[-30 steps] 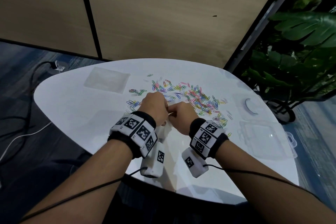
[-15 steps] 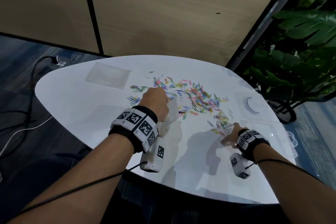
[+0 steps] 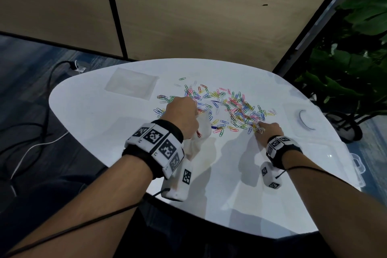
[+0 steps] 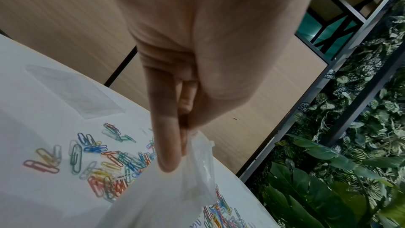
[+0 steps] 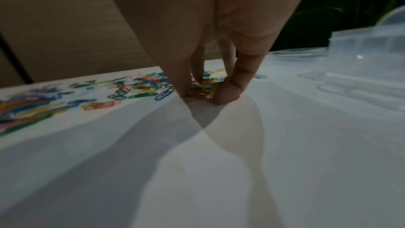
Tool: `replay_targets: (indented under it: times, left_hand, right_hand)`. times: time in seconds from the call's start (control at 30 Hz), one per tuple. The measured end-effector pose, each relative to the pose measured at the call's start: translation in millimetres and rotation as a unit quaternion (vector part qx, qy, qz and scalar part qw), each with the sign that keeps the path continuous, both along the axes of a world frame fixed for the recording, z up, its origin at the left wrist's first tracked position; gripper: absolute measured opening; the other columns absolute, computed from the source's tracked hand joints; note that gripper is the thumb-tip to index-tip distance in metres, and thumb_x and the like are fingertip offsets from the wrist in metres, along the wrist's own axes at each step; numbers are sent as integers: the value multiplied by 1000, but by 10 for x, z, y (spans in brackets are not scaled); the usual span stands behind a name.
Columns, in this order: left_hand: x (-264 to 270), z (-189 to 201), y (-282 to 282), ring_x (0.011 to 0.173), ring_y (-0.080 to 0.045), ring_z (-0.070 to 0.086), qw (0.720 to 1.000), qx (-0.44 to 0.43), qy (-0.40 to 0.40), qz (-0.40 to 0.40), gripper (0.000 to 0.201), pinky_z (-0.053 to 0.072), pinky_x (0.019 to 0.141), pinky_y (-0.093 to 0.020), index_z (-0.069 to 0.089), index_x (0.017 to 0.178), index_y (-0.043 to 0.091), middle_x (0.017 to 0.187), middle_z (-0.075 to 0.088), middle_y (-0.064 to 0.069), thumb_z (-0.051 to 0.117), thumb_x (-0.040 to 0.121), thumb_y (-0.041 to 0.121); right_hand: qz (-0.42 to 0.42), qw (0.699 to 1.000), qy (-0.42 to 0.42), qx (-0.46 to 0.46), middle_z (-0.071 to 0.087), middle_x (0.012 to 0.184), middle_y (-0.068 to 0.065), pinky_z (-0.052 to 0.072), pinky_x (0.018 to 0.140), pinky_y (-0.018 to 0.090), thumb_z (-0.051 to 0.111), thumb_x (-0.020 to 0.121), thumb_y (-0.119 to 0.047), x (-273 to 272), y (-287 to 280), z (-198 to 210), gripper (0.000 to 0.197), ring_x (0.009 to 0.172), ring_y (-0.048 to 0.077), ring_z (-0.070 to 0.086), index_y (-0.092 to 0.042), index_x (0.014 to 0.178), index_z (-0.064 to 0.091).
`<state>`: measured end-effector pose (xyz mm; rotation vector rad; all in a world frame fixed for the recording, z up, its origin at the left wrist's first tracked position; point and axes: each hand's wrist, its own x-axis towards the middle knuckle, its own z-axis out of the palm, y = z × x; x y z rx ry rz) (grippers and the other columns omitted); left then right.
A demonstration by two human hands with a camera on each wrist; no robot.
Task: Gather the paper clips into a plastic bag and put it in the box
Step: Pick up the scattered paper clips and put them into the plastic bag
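Coloured paper clips lie scattered over the middle of the white table. My left hand pinches the top edge of a clear plastic bag, which hangs below it with a few clips inside; the left wrist view shows fingers clamped on the bag. My right hand is at the near right edge of the pile, with fingertips curled round a small bunch of clips on the table. A clear plastic box stands at the right.
A second flat plastic bag lies at the far left of the table. A small round white object sits at the right, beyond the box. Leafy plants stand right of the table, and cables run over the floor at the left.
My right hand left the bag, swung out to the right near the box, then came back in to the edge of the pile and closed on clips. The left hand kept holding the bag.
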<state>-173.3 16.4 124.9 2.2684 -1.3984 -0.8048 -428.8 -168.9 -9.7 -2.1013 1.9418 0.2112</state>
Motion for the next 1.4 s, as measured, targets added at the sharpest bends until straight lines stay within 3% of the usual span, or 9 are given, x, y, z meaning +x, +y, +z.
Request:
replay_targets:
  times: [0.23,0.43,0.6,0.73,0.87,0.97,1.03,1.17,1.4]
  left_hand:
    - [-35,18,23,89,-34,75,1000,-1,3,-2,27,64,85,-41,76,103,6,103,73,-17,53,92,0]
    - [-26,56,41,92,-34,75,1000,-4,4,-4,24,63,86,-39,74,107,5,107,73,-17,54,93,1]
    - [-58,52,29,87,-33,76,1000,0,7,4,23,64,85,-41,75,103,3,108,74,-16,55,92,1]
    - [-78,41,25,87,-34,76,1000,-5,17,11,21,63,86,-41,75,97,1,107,75,-15,55,91,1]
    - [-111,31,35,94,-38,75,998,-22,45,23,17,63,88,-44,75,101,5,109,74,-19,61,91,7]
    - [-119,35,53,93,-37,75,998,-23,57,29,13,63,87,-45,75,96,6,103,75,-21,64,89,8]
    - [-101,39,63,91,-36,76,997,-22,67,29,11,64,85,-44,74,91,5,100,76,-20,64,87,5]
    - [-43,41,69,86,-33,77,997,-23,68,27,17,66,79,-42,78,88,9,93,77,-16,63,85,2]
    - [-32,45,85,84,-33,77,998,-18,56,16,20,65,82,-41,70,76,7,90,78,-18,57,84,-5]
  right_hand:
    - [40,998,6,-50,71,92,18,54,76,35,63,89,-20,76,48,124,19,90,35,65,-4,93,73]
    - [-122,970,-209,-10,75,83,6,56,80,21,69,84,-24,-82,-106,269,15,79,18,71,-14,91,78]
    - [-183,783,-576,146,72,94,21,59,85,32,69,87,-7,223,75,635,9,83,24,73,0,92,72]
    - [-100,664,-665,327,72,98,17,57,79,21,62,92,-9,685,532,1038,20,98,21,71,6,105,64]
    - [-1,733,-586,346,70,87,13,58,81,24,57,94,-2,1022,1005,1101,10,84,20,69,3,95,65]
    - [103,848,-470,222,73,83,10,59,84,36,70,82,-5,1134,1137,969,8,77,20,69,-12,83,72]
    - [142,896,-401,128,73,73,4,57,70,24,74,76,-9,1188,1184,943,13,64,6,67,-22,74,73]
    - [218,923,-316,-10,68,63,-5,37,54,3,71,78,-10,1303,1275,1013,12,52,0,55,-15,87,79]
    - [298,923,-243,25,73,78,2,46,66,19,63,76,0,1315,1295,1085,27,61,10,58,-13,92,79]
